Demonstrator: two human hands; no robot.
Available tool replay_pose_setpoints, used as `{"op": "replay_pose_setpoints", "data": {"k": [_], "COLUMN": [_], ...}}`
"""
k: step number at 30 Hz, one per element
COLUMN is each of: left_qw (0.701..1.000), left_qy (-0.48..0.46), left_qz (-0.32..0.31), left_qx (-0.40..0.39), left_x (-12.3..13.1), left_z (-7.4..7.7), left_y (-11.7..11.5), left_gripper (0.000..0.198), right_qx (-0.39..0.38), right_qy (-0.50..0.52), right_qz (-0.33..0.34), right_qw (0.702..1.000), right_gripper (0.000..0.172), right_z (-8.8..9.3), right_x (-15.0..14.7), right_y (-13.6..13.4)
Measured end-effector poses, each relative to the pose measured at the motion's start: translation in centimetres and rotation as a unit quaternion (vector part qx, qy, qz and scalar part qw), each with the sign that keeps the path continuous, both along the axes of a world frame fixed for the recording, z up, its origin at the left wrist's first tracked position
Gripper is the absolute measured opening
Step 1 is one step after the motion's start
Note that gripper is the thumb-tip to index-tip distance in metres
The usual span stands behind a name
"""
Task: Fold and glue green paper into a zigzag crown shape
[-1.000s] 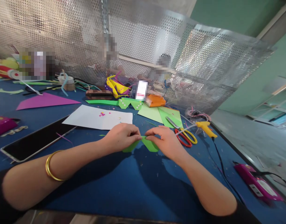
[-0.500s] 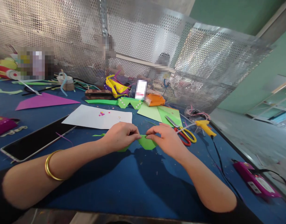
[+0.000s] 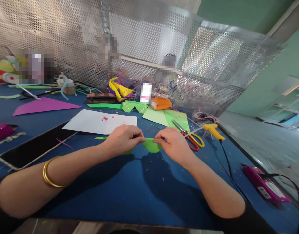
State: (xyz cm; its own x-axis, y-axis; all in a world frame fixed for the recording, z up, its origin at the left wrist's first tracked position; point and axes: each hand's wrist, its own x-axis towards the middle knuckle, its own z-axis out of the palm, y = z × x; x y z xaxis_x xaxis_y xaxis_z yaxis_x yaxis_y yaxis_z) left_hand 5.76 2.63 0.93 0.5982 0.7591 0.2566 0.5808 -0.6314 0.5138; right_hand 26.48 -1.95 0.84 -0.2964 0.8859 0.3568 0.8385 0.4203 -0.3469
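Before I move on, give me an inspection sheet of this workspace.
Surface: blue tabletop with small scraps scattered on it.
Job's things: green paper piece, partly hidden by the hands.
Clutter: white sheet bearing pink bits; scissors beside the yellow glue gun; dark-screened device toward the left.
Hands: left hand and right hand both pinch the green paper piece at its upper edge.
Cables: black cord leads from the glue gun; another black cord at the magenta power strip.
Surroundings: perforated screen behind; green wall at right.
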Motion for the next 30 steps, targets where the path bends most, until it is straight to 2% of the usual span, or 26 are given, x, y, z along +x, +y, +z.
{"op": "replay_pose_setpoints", "data": {"k": [6, 10, 14, 18, 24, 30], "left_qw": [0.999, 1.000, 1.000, 1.000, 0.993, 0.999], "left_qy": [-0.004, -0.006, 0.001, 0.009, 0.039, 0.008], "left_qz": [-0.010, -0.019, 0.000, -0.005, -0.044, -0.033], "left_qx": [-0.051, -0.002, 0.026, 0.026, 0.102, 0.001], "left_x": [0.1, 0.1, -0.1, -0.2, -0.2, -0.1], "left_z": [0.0, 0.1, 0.3, 0.2, -0.1, 0.1], "left_y": [-0.3, -0.4, -0.3, -0.1, 0.5, 0.0], "left_gripper": [0.020, 0.017, 0.016, 0.017, 0.019, 0.020], "right_qx": [0.016, -0.040, -0.031, -0.044, -0.050, -0.041], "right_qy": [0.005, 0.052, 0.042, 0.016, 0.039, 0.057], "right_qz": [0.031, 0.045, 0.028, 0.027, 0.002, 0.032], "right_qw": [0.999, 0.997, 0.998, 0.999, 0.998, 0.997], "right_gripper": [0.017, 0.010, 0.007, 0.011, 0.021, 0.018], "right_z": [-0.4, -0.2, 0.6, 0.9, 0.7, -0.2], "right_x": [-0.6, 0.0, 1.0, 0.9, 0.3, 0.0], "right_y": [-0.3, 0.0, 0.2, 0.0, -0.3, 0.0]}}
